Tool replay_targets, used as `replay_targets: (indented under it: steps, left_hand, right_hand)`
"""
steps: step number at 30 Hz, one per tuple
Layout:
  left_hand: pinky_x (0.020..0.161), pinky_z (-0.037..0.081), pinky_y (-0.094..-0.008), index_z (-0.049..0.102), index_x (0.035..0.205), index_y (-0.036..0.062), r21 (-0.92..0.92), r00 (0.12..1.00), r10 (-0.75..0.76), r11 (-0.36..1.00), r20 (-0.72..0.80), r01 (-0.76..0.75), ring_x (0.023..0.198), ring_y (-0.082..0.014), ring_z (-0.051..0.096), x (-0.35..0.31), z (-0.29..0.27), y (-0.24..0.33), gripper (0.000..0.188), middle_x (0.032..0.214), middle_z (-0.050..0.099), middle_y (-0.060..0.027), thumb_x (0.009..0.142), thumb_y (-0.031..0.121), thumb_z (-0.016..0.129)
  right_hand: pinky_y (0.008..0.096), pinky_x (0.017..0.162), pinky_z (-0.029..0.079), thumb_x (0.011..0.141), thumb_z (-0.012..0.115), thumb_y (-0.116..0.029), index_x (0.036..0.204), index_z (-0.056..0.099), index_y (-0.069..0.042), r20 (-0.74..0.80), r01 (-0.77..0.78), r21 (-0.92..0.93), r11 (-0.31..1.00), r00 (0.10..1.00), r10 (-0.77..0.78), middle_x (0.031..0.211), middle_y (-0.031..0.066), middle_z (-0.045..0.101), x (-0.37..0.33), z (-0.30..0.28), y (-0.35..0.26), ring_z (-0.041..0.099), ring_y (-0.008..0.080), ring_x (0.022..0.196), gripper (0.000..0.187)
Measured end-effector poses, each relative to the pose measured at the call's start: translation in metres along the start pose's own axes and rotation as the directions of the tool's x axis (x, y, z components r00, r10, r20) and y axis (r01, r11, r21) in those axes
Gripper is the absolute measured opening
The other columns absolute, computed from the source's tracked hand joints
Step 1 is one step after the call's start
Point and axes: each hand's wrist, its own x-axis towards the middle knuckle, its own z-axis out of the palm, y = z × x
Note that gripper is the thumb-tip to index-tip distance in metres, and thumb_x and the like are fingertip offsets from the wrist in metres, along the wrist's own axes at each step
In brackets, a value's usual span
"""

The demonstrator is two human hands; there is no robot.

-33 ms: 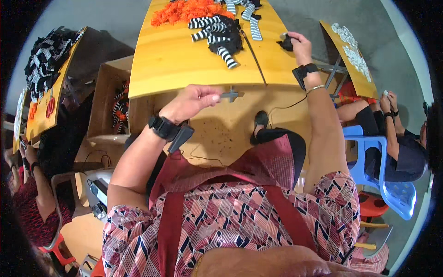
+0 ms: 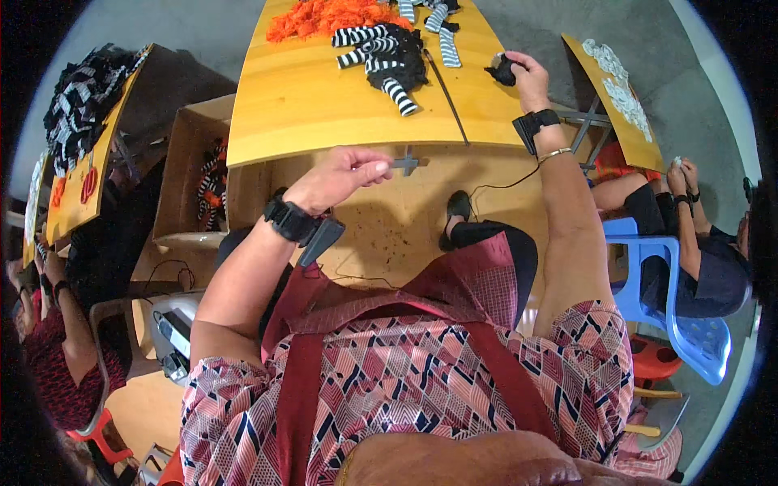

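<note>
My right hand [image 2: 528,81] is closed on a small black cloth piece [image 2: 504,73] at the right edge of the yellow table. My left hand [image 2: 344,176] hovers just off the table's near edge, thumb and fingers pinched together. Anything between those fingertips is too small to make out. On the table lies a pile of black cloth with black-and-white striped tubes [image 2: 385,61]. A thin dark rod [image 2: 446,97] rests to its right, reaching the near edge. Behind the pile is a heap of orange frilly material [image 2: 312,20]. More striped tubes [image 2: 442,32] lie at the far right.
A cardboard box [image 2: 190,174] holding striped and orange pieces stands left of the yellow table [image 2: 284,121]. Beyond it, a side table carries a dark striped heap [image 2: 85,105]. At right, a co-worker sits on a blue plastic chair [image 2: 673,300] by a table with white pieces [image 2: 624,101].
</note>
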Motion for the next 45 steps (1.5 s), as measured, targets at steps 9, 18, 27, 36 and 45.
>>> replay_targets:
  steps: [9,18,27,36,45]
  left_hand:
    - [0.082,0.040,-0.0314,0.053,0.108,0.0046,-0.580,0.989,0.146,0.803,-0.037,-0.140,0.096,-0.0149,0.052,-0.129,0.089,0.003,0.043,0.104,0.057,-0.0054,0.086,0.042,0.047]
    - [0.075,0.047,-0.0313,0.053,0.100,-0.0004,-0.537,0.914,0.270,0.744,-0.301,-0.397,0.077,-0.0167,0.056,-0.283,0.173,0.016,0.024,0.082,0.057,-0.0054,0.090,0.019,0.045]
    - [0.060,0.042,-0.0213,0.056,0.100,0.0041,0.051,0.930,0.316,0.949,-0.188,-0.312,0.065,-0.0066,0.050,-0.298,0.192,-0.006,0.022,0.069,0.053,0.0013,0.091,0.020,0.045]
    - [0.060,0.041,-0.0193,0.059,0.094,0.0038,0.124,0.880,0.385,0.923,-0.277,-0.364,0.067,-0.0039,0.050,-0.298,0.204,-0.005,0.015,0.074,0.057,0.0024,0.085,0.016,0.056]
    - [0.057,0.044,-0.0181,0.063,0.087,0.0023,0.245,0.710,0.498,0.866,-0.498,-0.436,0.064,-0.0030,0.052,-0.291,0.201,-0.008,0.009,0.073,0.061,0.0014,0.079,0.006,0.061]
  right_hand:
    - [0.0227,0.080,0.041,0.077,0.047,0.006,0.092,0.060,-0.001,0.433,0.145,0.388,0.910,0.843,-0.318,0.092,0.0023,0.060,-0.303,0.022,-0.195,0.054,0.0102,0.087,0.021]
    - [0.0223,0.076,0.042,0.079,0.049,0.001,0.095,0.059,-0.002,0.606,-0.190,0.425,0.885,0.786,-0.122,0.087,0.0010,0.058,-0.525,-0.007,-0.230,0.053,0.0086,0.082,0.019]
    - [0.0222,0.066,0.046,0.083,0.054,-0.008,0.103,0.052,0.000,0.386,0.246,0.306,0.920,0.851,-0.356,0.083,0.0018,0.058,-0.500,-0.031,-0.273,0.052,0.0078,0.074,0.022]
    - [0.0230,0.061,0.047,0.081,0.053,-0.004,0.093,0.057,0.001,0.603,0.164,0.266,0.950,0.740,-0.297,0.074,0.0049,0.060,-0.480,-0.028,-0.275,0.055,0.0077,0.067,0.013]
    - [0.0246,0.056,0.045,0.075,0.058,-0.001,0.095,0.057,-0.004,0.228,0.502,0.177,0.847,0.816,-0.531,0.080,0.0054,0.054,-0.487,-0.016,-0.274,0.054,0.0125,0.065,0.020]
